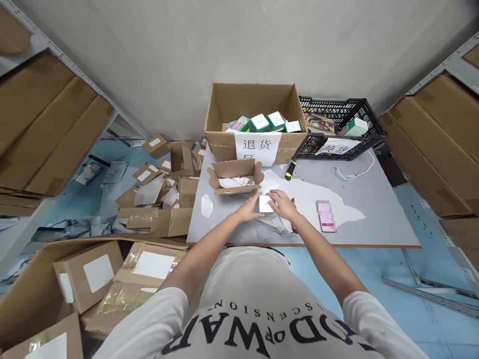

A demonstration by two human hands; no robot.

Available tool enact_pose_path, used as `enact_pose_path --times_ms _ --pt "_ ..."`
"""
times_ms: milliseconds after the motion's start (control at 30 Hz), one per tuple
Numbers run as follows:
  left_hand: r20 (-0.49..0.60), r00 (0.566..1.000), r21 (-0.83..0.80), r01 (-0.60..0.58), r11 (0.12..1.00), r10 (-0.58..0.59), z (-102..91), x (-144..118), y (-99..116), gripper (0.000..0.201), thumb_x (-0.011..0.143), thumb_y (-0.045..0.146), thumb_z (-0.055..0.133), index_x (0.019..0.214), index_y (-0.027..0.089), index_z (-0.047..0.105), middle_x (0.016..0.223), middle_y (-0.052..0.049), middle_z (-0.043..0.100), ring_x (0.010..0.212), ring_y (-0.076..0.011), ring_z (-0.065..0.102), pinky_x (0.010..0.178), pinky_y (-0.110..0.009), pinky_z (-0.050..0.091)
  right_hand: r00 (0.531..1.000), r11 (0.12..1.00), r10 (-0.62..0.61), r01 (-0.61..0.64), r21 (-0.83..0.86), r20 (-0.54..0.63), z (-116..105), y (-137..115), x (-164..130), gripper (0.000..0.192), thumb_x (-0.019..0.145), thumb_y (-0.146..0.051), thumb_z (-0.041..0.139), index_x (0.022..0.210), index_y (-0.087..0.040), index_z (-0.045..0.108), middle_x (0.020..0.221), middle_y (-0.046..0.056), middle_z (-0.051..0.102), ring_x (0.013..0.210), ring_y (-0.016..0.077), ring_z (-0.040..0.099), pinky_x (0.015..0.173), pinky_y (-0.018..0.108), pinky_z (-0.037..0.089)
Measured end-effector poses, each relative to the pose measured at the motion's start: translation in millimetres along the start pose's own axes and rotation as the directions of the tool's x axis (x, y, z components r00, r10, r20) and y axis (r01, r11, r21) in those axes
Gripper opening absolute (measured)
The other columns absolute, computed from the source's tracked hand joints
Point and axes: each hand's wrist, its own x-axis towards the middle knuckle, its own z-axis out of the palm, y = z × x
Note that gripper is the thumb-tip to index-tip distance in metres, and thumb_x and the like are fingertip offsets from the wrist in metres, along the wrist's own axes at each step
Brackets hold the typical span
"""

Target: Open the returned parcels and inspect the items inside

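Two hands, left grip, right grip, half-hiding small white box

Small box between both hands, behind it open carton, phone right.

Colours observed, packing bench

Grey rectangular table top; small white square carton; brown open corrugated mailer box; large brown cardboard box holding green-and-white cartons; black lattice plastic crate; yellow-and-black handled tool; pale blue floor
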Motion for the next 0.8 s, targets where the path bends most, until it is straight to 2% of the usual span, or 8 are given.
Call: enact_pose_path --times_ms 100,233,367,467,533,667,733,800 --pt "0.002 1.000 -0.010 0.007 1.000 -0.007 0.2 0 0 0.101 0.066 0.039 0.076 0.146 0.015 0.019 0.146 -0.019 0.035 0.132 -0.0314 0.040 0.107 -0.046 0.034 0.994 0.997 -0.016 0.024 -0.075 0.105 -3 1 5 0.040 0.093 -0.033 0.041 0.131 -0.023 0.050 0.132 0.012 0.051 0.117 0.0260 0.051 0.095 0.044 0.044" --pt "-0.003 1.000 -0.005 0.009 1.000 -0.009 -0.2 2 -2 0.102 0.067 0.040 0.075 0.146 0.015 0.017 0.148 -0.019 0.032 0.135 -0.0315 0.035 0.109 -0.047 0.031 0.985 0.971 -0.076 0.108 -0.214 0.153 -6 -8 9 0.040 0.093 -0.027 0.040 0.133 -0.023 0.046 0.141 0.014 0.045 0.125 0.0290 0.045 0.102 0.053 0.034" --pt "0.019 1.000 0.004 -0.002 1.000 0.002 -1.8 2 -4 0.101 0.069 0.041 0.074 0.147 0.015 0.015 0.150 -0.019 0.029 0.137 -0.0315 0.031 0.111 -0.047 0.029 0.955 0.964 -0.203 0.234 -0.130 0.216 -7 -11 9 0.029 0.092 -0.028 0.043 0.118 -0.019 0.054 0.143 0.014 0.041 0.133 0.0278 0.036 0.105 0.050 0.032" --pt "0.036 0.999 0.013 0.002 1.000 -0.002 -2.4 1 -5 0.100 0.070 0.040 0.073 0.147 0.015 0.014 0.150 -0.019 0.028 0.138 -0.0314 0.030 0.111 -0.049 0.028 0.938 0.964 -0.218 0.249 -0.088 0.270 -9 -8 9 0.047 0.079 -0.045 0.063 0.116 -0.017 0.054 0.142 0.020 0.038 0.133 0.0338 0.033 0.101 0.050 0.035" --pt "0.043 0.999 0.026 0.022 0.999 -0.023 -2.5 1 -5 0.098 0.070 0.038 0.073 0.147 0.015 0.016 0.150 -0.019 0.028 0.138 -0.0315 0.030 0.111 -0.049 0.028 0.930 0.965 -0.195 0.238 -0.110 0.311 -11 -7 11 0.056 0.072 -0.043 0.071 0.119 -0.018 0.051 0.138 0.020 0.040 0.128 0.0342 0.038 0.096 0.049 0.038" --pt "0.013 0.998 0.045 0.061 0.997 -0.062 -1.6 -2 -7 0.098 0.069 0.038 0.073 0.145 0.014 0.018 0.148 -0.019 0.032 0.136 -0.0318 0.032 0.111 -0.049 0.029 0.902 0.960 -0.203 0.260 -0.104 0.382 -15 -9 21 0.049 0.073 -0.034 0.070 0.116 -0.019 0.052 0.119 0.015 0.053 0.106 0.0267 0.052 0.086 0.039 0.043" --pt "-0.029 0.995 0.040 0.098 0.994 -0.097 -0.7 -7 -10 0.100 0.066 0.040 0.074 0.145 0.015 0.019 0.147 -0.019 0.033 0.135 -0.0329 0.034 0.110 -0.050 0.029 0.904 0.962 -0.218 0.262 -0.072 0.368 -21 -8 28 0.049 0.071 -0.037 0.070 0.113 -0.017 0.055 0.111 0.014 0.056 0.099 0.0259 0.054 0.083 0.037 0.044" --pt "-0.073 0.985 0.031 0.159 0.987 -0.157 0.9 -16 -17 0.101 0.064 0.043 0.075 0.144 0.015 0.021 0.146 -0.021 0.035 0.134 -0.0346 0.036 0.109 -0.052 0.029 0.928 0.972 -0.200 0.229 -0.057 0.314 -36 -1 35 0.049 0.069 -0.040 0.070 0.110 -0.016 0.057 0.106 0.013 0.059 0.096 0.0259 0.056 0.081 0.036 0.044"
